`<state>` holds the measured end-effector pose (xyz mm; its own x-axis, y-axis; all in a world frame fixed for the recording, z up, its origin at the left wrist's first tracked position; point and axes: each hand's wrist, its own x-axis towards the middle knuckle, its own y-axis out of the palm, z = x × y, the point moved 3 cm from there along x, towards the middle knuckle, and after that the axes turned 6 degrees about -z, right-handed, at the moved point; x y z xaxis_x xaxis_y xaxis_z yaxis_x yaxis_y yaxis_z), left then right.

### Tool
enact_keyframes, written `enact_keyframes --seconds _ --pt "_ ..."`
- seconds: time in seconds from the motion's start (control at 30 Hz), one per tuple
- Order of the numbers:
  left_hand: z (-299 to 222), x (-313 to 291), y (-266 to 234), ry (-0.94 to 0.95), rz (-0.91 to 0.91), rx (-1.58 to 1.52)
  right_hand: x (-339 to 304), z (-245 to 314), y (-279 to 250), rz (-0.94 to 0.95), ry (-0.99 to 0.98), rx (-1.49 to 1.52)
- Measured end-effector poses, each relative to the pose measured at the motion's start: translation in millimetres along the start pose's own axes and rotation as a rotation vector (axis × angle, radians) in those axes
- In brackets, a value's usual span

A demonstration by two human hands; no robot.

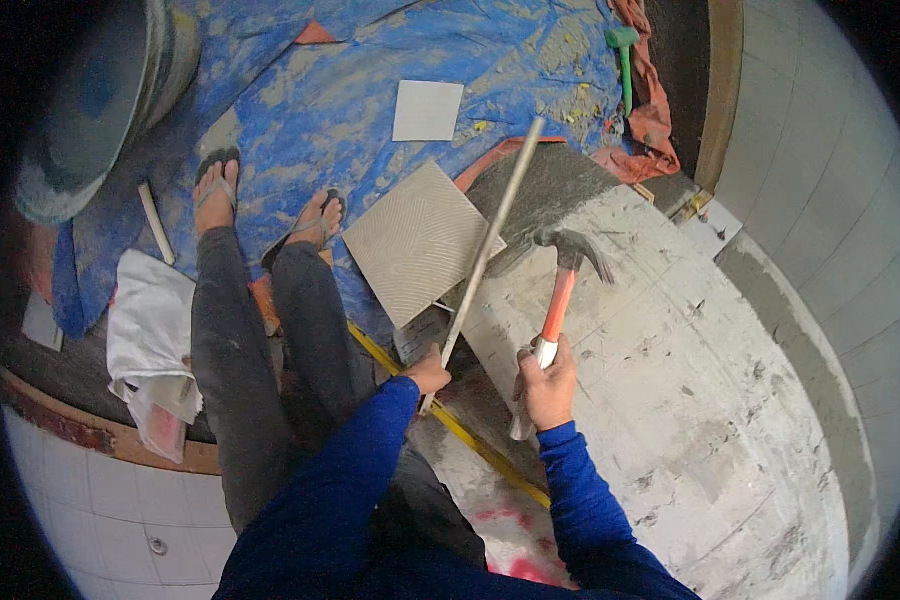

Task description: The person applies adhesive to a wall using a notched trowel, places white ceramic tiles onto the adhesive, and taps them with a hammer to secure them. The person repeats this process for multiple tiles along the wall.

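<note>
In my right hand (548, 388) is a claw hammer (560, 300) with an orange and white handle, its dark head pointing away from me over the grey cement surface (660, 330). My left hand (430, 372) is closed around the near part of a long, pale, narrow bar (495, 228), which slants away to the upper right. The bar passes over the right corner of a square tile (415, 240) with a ridged face. A long yellow strip (480, 447) runs diagonally beneath my left hand.
A dirty blue tarp (270, 100) covers the floor beyond, with a white square piece (428, 110) on it. At the upper left stands a large tub (175, 75). A green mallet (625, 65) lies at the far right. A white sack (150, 325) sits beside my legs.
</note>
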<state>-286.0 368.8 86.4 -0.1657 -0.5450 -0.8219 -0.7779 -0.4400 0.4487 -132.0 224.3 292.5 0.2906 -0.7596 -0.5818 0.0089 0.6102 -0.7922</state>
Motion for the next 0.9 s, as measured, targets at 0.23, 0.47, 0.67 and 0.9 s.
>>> enact_keyframes --seconds 0.23,0.47,0.67,0.9 --pt "16.1 -15.5 -24.9 -0.100 0.301 -0.816 -44.2 -57.3 39.2 -0.071 0.301 0.420" --pt "-2.3 -1.8 -46.2 0.098 0.109 -0.261 -93.2 -57.6 46.1 -0.123 0.152 0.168" --pt "-18.9 26.7 -42.9 0.202 -0.079 0.044 -107.5 -58.2 17.2 -0.127 0.227 0.178" --pt "-47.2 38.8 -50.6 0.121 0.167 0.241 -142.7 -61.6 31.1 -0.105 0.399 0.329"
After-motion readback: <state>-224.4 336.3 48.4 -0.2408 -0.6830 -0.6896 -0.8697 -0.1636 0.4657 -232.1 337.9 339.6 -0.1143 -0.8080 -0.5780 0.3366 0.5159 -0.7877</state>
